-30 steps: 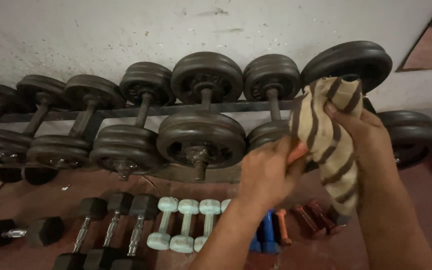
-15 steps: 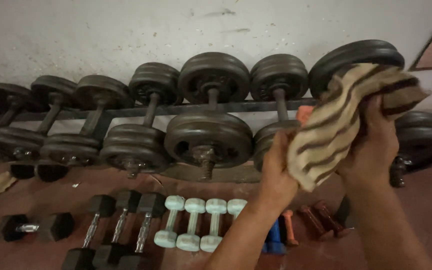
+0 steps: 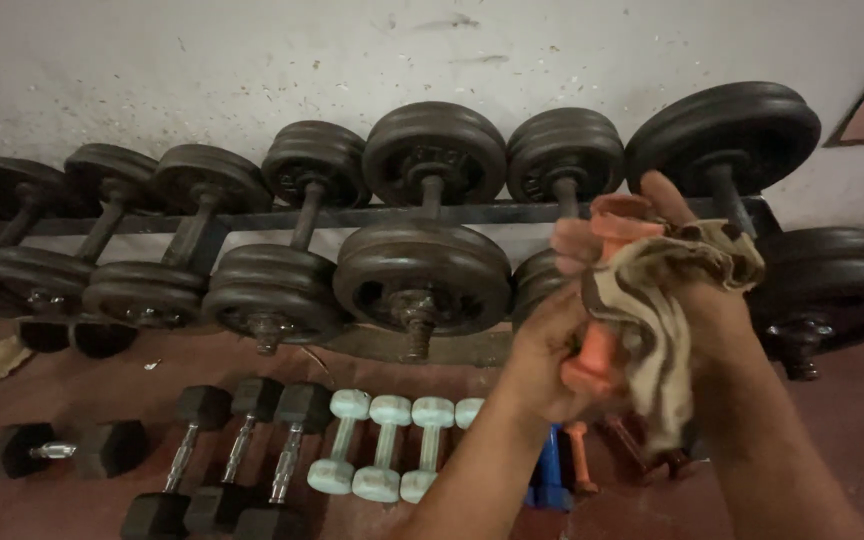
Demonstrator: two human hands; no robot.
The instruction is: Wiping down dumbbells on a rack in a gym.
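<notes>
Head: black dumbbells behind hands.

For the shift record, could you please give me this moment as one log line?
left hand: grips small orange dumbbell | right hand: presses striped beige cloth on it | below: pale green dumbbells on floor

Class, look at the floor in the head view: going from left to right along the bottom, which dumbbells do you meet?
Lone black hex dumbbell → three black hex dumbbells → pale mint dumbbells → blue dumbbell → small orange dumbbell on the floor.
</notes>
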